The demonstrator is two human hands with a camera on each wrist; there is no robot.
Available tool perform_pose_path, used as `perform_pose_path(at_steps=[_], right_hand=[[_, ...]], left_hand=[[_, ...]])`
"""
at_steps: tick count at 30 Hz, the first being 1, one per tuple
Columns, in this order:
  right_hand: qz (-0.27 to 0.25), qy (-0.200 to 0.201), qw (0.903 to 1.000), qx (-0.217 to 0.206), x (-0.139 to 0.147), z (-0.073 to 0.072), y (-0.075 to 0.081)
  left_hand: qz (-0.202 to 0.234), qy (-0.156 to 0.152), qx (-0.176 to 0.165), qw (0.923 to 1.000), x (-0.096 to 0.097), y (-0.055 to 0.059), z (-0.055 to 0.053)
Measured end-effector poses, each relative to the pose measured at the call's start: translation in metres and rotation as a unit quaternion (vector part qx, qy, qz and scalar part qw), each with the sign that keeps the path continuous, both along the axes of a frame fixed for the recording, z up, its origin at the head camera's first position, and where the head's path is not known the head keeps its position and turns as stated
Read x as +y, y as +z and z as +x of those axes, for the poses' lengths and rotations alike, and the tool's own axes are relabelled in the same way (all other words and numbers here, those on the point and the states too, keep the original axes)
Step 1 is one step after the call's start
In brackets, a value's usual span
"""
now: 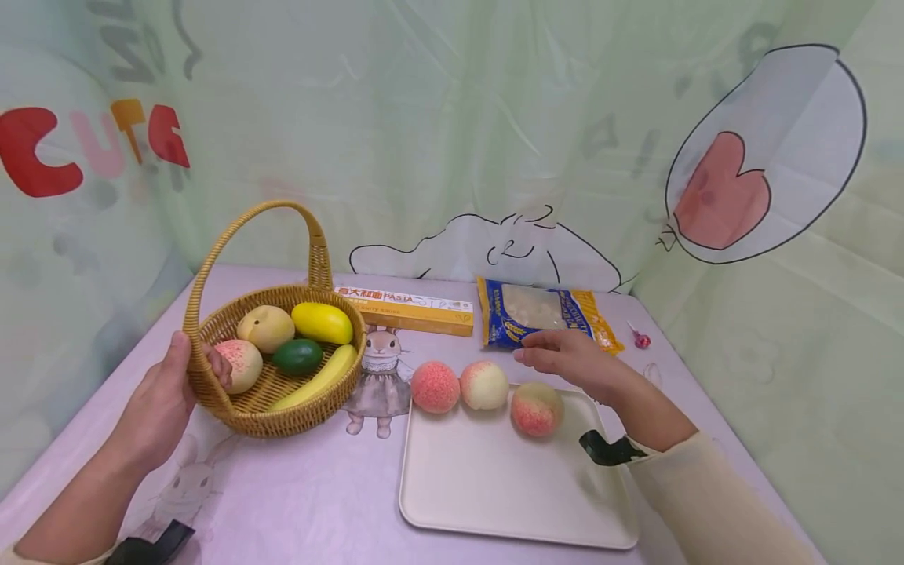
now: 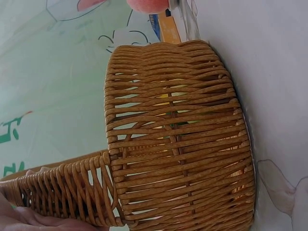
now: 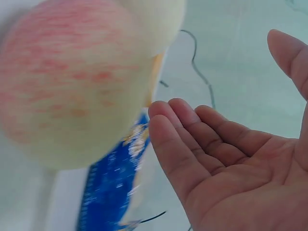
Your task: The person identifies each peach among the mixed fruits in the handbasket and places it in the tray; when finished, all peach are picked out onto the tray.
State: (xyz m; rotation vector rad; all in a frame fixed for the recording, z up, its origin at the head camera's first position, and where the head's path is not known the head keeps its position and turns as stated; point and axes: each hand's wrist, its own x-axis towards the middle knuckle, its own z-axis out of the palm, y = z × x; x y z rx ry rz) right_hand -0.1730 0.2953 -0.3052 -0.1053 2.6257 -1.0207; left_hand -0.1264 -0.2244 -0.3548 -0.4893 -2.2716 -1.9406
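Observation:
My left hand (image 1: 158, 392) grips the foot of the handle on a wicker basket (image 1: 282, 425), its thumb outside and fingertips inside. In the basket lie a pink-white peach (image 1: 238, 367), a pale yellow round fruit (image 1: 266, 328), a bright yellow oval fruit (image 1: 322, 323), a green oval fruit (image 1: 298, 357) and a banana (image 1: 319, 382). Over the far right of a cream tray (image 1: 515, 486) hovers my right hand (image 1: 575, 361), fingers extended and palm bare. Below it is a yellowish-red peach (image 1: 537, 410); beside that sit a pale peach (image 1: 484, 385) and a pink peach (image 1: 435, 387).
Behind the tray lie a pasta box (image 1: 406, 314) and a blue and yellow bag (image 1: 540, 314). A small red lollipop (image 1: 641, 339) is at the far right. Printed curtains (image 1: 424, 141) surround the table's back and sides.

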Motion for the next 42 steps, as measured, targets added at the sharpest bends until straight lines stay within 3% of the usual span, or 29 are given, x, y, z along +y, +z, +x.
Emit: perform_pose_path(at_steps=[6,12,20,30,35,42], right_hand=[[0.029,0.012,0.9995,0.011,-0.021,-0.008,0.018],[0.046,0.022,0.9987,-0.01,-0.038,-0.016,0.029],[0.059,0.04,0.9973,-0.017,-0.064,-0.028,0.04],[0.057,0.081,0.9947,-0.025,-0.103,-0.037,0.049],[0.056,0.099,0.993,-0.034,-0.122,-0.042,0.049],[0.104,0.118,0.9874,-0.013,-0.154,-0.055,0.05]], left_hand=[[-0.034,0.016,-0.002,0.9993,-0.002,0.001,0.001],[-0.052,0.025,-0.003,0.9983,-0.003,0.0,0.002],[-0.03,0.022,-0.001,0.9993,-0.004,0.0,0.003],[-0.017,0.027,-0.001,0.9995,0.0,0.001,0.0],[-0.032,0.035,-0.002,0.9989,0.003,0.002,0.001],[-0.035,0.035,-0.003,0.9988,0.006,0.005,0.002]])
